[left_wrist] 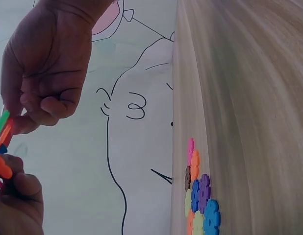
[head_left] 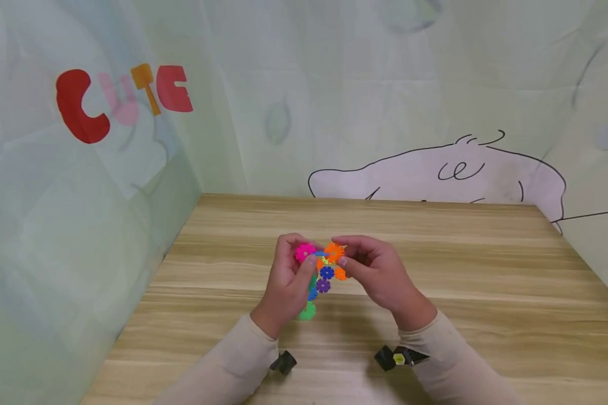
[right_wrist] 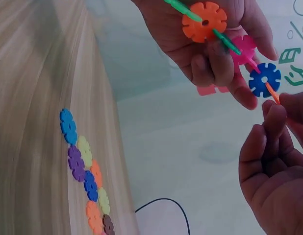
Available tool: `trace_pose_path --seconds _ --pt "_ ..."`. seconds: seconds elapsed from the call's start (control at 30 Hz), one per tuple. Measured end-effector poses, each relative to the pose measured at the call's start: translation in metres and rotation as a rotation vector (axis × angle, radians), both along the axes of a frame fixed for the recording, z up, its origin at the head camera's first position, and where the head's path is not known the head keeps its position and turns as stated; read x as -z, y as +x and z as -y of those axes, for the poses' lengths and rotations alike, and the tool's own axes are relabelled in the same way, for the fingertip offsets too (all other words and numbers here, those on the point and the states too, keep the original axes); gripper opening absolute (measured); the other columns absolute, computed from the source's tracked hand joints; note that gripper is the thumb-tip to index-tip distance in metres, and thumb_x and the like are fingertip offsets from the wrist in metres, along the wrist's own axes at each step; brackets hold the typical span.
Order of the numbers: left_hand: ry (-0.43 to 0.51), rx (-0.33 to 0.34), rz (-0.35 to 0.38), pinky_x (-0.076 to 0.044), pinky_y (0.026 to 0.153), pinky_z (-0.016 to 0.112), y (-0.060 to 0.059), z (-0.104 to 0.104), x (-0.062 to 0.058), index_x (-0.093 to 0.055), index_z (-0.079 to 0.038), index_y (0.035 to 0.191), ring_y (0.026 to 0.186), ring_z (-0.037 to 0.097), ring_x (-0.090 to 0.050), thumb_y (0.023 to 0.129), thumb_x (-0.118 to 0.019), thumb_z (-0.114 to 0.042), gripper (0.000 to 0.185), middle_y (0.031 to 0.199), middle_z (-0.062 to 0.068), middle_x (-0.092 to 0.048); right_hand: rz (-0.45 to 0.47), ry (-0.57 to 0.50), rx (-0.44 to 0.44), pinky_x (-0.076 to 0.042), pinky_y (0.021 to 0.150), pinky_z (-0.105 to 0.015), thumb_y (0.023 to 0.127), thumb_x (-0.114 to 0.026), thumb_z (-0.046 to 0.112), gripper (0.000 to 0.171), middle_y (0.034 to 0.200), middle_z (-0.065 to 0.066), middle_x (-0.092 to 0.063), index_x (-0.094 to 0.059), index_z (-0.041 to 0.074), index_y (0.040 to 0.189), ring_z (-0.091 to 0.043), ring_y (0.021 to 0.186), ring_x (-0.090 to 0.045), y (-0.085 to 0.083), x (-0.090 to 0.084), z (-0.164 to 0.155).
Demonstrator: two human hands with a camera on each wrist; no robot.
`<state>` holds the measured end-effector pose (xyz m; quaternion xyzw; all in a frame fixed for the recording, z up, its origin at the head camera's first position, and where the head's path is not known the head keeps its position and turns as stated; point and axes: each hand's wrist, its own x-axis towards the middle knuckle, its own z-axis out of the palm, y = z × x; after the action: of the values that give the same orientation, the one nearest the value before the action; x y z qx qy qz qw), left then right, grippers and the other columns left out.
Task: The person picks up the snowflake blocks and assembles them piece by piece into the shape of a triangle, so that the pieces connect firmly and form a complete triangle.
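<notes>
Both hands hold a small cluster of plastic snowflake discs (head_left: 324, 260) above the wooden table (head_left: 461, 292). My left hand (head_left: 295, 269) grips the side with a pink disc (head_left: 304, 252); in the right wrist view its fingers (right_wrist: 215, 58) curl around an orange disc (right_wrist: 205, 22), a pink one and a blue one (right_wrist: 264, 79). My right hand (head_left: 348, 254) pinches an orange disc (head_left: 334, 251) at the cluster's right side; its fingertips (right_wrist: 275, 110) close on an orange edge. A row of loose discs (right_wrist: 85, 171) (left_wrist: 200, 198) lies flat on the table under the hands.
Pale printed fabric walls stand close on the left, back and right of the table, with red "CUTE" letters (head_left: 124, 98) on the left. Black wrist camera mounts (head_left: 397, 357) show near both cuffs.
</notes>
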<state>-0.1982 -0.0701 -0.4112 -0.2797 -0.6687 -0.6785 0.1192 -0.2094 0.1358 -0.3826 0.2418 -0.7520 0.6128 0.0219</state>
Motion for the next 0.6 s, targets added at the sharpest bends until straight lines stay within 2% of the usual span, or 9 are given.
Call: trace_pose_path --seconds 0.07,0.17,0.33,0.47,0.6 --pt "0.01 0.005 0.004 -0.051 0.076 0.02 -0.001 0.0 0.001 -0.032 0.003 0.129 0.084 0.018 -0.053 0.108 -0.044 0.0 0.024 0.125 0.022 -0.057 0.02 0.023 0.002 -0.06 0.071 -0.027 0.101 -0.065 0.001 0.039 0.098 -0.018 -0.065 -0.066 0.005 0.14 -0.022 0.078 -0.065 -0.004 0.002 -0.003" --pt "0.018 0.007 0.016 -0.05 0.074 0.019 -0.001 0.0 0.001 -0.031 0.003 0.128 0.082 0.014 -0.052 0.109 -0.044 -0.001 0.023 0.126 0.024 -0.057 0.077 0.09 0.062 -0.061 0.074 -0.03 0.102 -0.064 0.005 0.041 0.104 -0.02 -0.065 -0.064 0.009 0.143 -0.028 0.083 -0.066 -0.014 0.008 -0.01" --pt "0.017 0.003 0.038 -0.05 0.073 0.02 -0.001 0.001 0.002 -0.029 0.004 0.128 0.079 0.015 -0.051 0.11 -0.041 -0.001 0.022 0.126 0.026 -0.057 0.223 0.344 0.196 -0.055 0.068 -0.033 0.102 -0.066 0.017 0.036 0.104 -0.014 -0.068 -0.069 0.01 0.137 -0.027 0.083 -0.062 -0.033 0.025 -0.019" --pt "0.013 -0.007 0.045 -0.05 0.075 0.021 -0.001 0.001 0.003 -0.029 0.004 0.127 0.082 0.016 -0.051 0.11 -0.04 -0.001 0.021 0.127 0.025 -0.056 0.316 0.532 0.201 -0.051 0.067 -0.032 0.101 -0.07 0.022 0.037 0.101 -0.011 -0.069 -0.07 0.009 0.136 -0.024 0.081 -0.059 -0.042 0.041 -0.025" --pt "0.026 -0.006 0.016 -0.049 0.075 0.021 -0.002 0.0 0.003 -0.028 0.004 0.125 0.081 0.017 -0.05 0.109 -0.039 0.001 0.019 0.125 0.028 -0.054 0.337 0.647 0.175 -0.051 0.071 -0.032 0.098 -0.073 0.024 0.045 0.113 -0.015 -0.07 -0.067 0.01 0.141 -0.023 0.087 -0.059 -0.046 0.049 -0.029"
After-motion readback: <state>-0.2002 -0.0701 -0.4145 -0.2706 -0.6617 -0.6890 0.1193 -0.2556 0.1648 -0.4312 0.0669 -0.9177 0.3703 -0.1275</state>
